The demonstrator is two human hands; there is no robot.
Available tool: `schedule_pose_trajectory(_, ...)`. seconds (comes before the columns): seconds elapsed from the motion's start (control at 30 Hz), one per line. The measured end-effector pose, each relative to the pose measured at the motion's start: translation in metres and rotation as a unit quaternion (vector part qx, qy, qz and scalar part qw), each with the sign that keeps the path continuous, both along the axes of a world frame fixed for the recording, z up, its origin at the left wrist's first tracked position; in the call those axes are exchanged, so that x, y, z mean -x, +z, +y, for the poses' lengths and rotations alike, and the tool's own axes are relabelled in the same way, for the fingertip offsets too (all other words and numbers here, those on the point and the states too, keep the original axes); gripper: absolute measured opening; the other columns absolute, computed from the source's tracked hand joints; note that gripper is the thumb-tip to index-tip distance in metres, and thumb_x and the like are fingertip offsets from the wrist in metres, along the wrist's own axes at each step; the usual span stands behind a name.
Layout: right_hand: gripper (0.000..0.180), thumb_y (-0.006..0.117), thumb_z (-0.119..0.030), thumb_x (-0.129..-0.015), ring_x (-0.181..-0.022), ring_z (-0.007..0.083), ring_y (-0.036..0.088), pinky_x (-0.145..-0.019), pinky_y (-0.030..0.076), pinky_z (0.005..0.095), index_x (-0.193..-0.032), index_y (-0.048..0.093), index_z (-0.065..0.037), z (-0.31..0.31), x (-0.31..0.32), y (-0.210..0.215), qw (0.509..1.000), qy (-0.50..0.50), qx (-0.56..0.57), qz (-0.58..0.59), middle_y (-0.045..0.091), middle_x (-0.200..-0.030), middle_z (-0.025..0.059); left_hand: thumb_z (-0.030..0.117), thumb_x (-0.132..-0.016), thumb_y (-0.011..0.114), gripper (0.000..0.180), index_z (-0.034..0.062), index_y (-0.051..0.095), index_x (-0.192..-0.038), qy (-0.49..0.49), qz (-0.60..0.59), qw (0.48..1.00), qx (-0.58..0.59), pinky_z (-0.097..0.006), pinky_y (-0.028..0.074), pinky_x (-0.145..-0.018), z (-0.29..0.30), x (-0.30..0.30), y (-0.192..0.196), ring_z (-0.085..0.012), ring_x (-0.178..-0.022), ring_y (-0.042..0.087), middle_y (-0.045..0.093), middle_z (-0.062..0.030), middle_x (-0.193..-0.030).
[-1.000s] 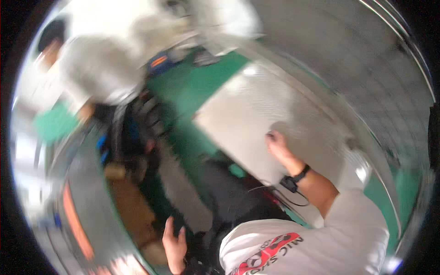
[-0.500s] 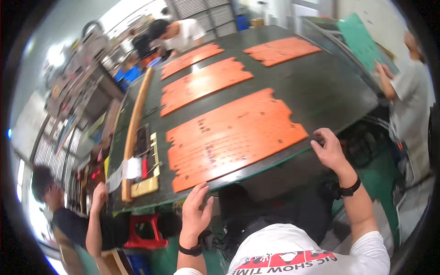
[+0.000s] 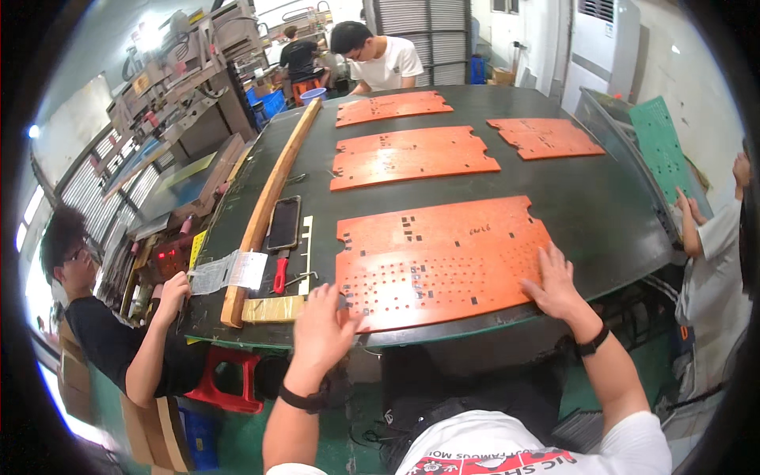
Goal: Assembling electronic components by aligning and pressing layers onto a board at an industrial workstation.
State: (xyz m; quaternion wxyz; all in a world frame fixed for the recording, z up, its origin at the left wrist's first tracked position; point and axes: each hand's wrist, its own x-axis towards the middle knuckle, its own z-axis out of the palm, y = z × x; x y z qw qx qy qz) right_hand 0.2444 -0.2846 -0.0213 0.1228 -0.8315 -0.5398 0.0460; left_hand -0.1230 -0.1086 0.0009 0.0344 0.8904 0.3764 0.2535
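An orange perforated board (image 3: 443, 245) with notched corners, rows of holes and small dark patches lies flat on the dark table, closest to me. My left hand (image 3: 323, 332) is at its near left corner, fingers stretched and thumb apart, the fingertips at the edge. On its right end rests my right hand (image 3: 556, 283), fingers spread on the surface and along the edge. Neither hand is closed around the board. Two more orange boards, a middle one (image 3: 412, 157) and a far one (image 3: 392, 108), lie behind it. A smaller orange board (image 3: 546, 138) sits at the far right.
Left of the boards lie a long wooden bar (image 3: 277, 198), a phone (image 3: 284, 223), a red-handled tool (image 3: 281, 273) and a yellowish block (image 3: 273, 309). A seated co-worker (image 3: 111, 332) holds a clear sheet; another (image 3: 388, 63) leans in behind. At right, someone holds a green perforated board (image 3: 661, 146).
Both hands have come onto the near orange board, the right one moving in from beyond its right edge. The view has shifted, so the table's far side shows more.
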Motion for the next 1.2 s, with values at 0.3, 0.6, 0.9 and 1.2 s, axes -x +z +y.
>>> schedule_pose_trajectory(0.3,0.050,0.047,-0.032,-0.091,-0.123,0.0349,0.036,-0.100,0.030,0.0385,-0.123,0.040,0.006,-0.034,-0.053,-0.029,0.942,-0.161,-0.279,0.093,0.035,-0.134,0.0231,0.018,-0.063,0.074,0.030,0.0015,0.063,-0.085,0.253,-0.004,0.949,-0.190,-0.040,0.042,-0.076,0.091,0.083,0.021,-0.0308,-0.086,0.053,0.059,-0.0130,-0.085)
schedule_pose_trajectory(0.6,0.045,0.047,-0.031,-0.091,-0.119,0.0362,0.041,-0.098,0.033,0.0390,-0.116,0.047,0.006,-0.035,-0.049,-0.027,0.934,-0.175,-0.305,0.070,0.039,-0.131,0.0220,0.026,-0.058,0.077,0.035,0.0046,0.066,-0.083,0.315,0.192,0.918,-0.142,-0.041,0.036,-0.086,0.123,0.064,0.010,-0.0274,-0.102,0.047,0.056,-0.0097,-0.098)
schedule_pose_trajectory(0.9,0.044,0.048,-0.030,-0.090,-0.116,0.0358,0.044,-0.097,0.035,0.0384,-0.115,0.048,0.007,-0.034,-0.046,-0.030,0.933,-0.170,-0.308,0.075,0.040,-0.130,0.0221,0.015,-0.062,0.065,0.017,0.0027,0.067,-0.074,0.260,0.218,0.906,-0.253,-0.043,0.035,-0.086,0.132,0.086,0.003,-0.0282,-0.104,0.046,0.058,-0.0107,-0.098)
schedule_pose_trajectory(1.2,0.039,0.056,-0.023,-0.086,-0.117,0.0388,0.041,-0.097,0.035,0.0402,-0.111,0.049,0.006,-0.025,-0.035,-0.011,0.934,-0.129,-0.332,0.010,0.040,-0.128,0.0251,-0.002,-0.065,0.054,0.002,-0.0034,0.055,-0.066,0.122,0.094,0.925,-0.347,-0.042,0.035,-0.082,0.079,0.048,0.148,-0.0332,-0.103,0.048,0.055,-0.0171,-0.102)
